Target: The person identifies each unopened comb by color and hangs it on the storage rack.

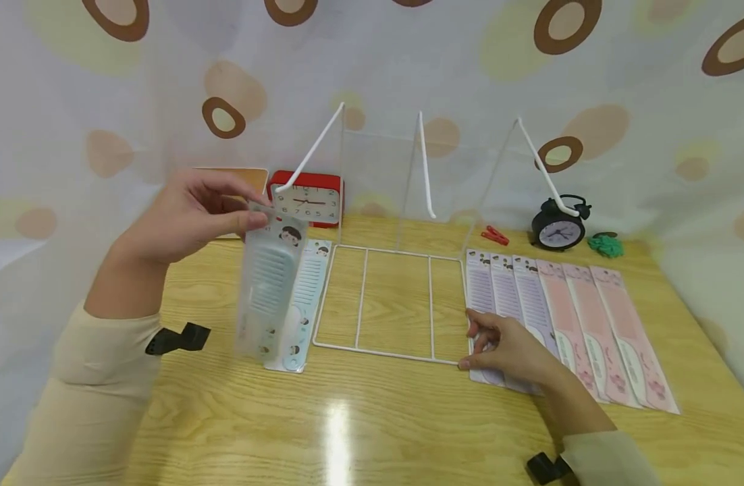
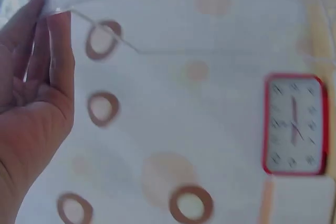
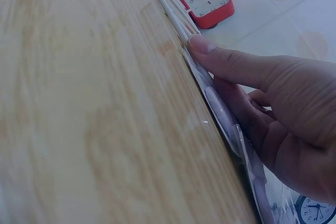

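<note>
Clear glossy comb packet (image 1: 269, 290) in left hand (image 1: 183, 216)

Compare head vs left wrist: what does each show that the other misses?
Head only: the left hand holds a packaged comb upright over the table, the right hand rests on a purple comb pack beside the wire rack, and a black alarm clock stands at the back. Left wrist only: close up, fingers pinching the pack's top edge. Both: the red clock and the spotted curtain.
</note>
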`<control>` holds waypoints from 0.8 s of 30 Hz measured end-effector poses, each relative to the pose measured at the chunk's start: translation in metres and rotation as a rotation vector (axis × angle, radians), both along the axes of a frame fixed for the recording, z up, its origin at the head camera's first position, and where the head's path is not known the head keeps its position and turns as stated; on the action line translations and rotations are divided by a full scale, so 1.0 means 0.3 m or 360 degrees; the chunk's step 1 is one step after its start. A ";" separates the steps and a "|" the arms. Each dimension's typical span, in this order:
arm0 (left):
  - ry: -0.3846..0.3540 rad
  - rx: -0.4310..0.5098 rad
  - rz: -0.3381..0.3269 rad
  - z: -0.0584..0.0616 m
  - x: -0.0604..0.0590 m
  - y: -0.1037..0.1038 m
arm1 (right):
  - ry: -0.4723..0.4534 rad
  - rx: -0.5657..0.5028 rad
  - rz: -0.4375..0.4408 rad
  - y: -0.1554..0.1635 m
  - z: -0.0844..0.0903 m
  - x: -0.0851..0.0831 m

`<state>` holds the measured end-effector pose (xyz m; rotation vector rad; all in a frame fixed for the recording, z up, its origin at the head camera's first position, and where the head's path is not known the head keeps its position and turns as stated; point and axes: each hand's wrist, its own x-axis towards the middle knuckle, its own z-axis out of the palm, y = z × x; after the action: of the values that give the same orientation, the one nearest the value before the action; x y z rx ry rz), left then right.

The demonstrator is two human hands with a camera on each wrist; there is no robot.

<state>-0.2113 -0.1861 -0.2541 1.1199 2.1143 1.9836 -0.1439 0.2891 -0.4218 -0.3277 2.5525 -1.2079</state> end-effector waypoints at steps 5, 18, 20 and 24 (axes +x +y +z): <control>0.0091 0.0295 0.0047 0.068 0.052 0.077 | -0.0006 -0.0036 0.0004 0.001 -0.006 0.010; 0.0174 0.0255 0.0158 0.058 0.080 0.086 | 0.0000 -0.0023 0.0004 0.000 -0.001 0.008; 0.0197 0.0242 0.0182 0.051 0.078 0.091 | -0.0013 -0.0037 0.0000 0.002 0.001 0.008; 0.0161 0.0215 0.0243 0.039 0.065 0.112 | -0.0063 -0.0073 -0.0022 0.003 0.004 0.008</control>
<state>-0.1917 -0.1524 -0.2424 1.1330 2.2054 2.2120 -0.1414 0.2901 -0.4207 -0.2941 2.5009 -1.2667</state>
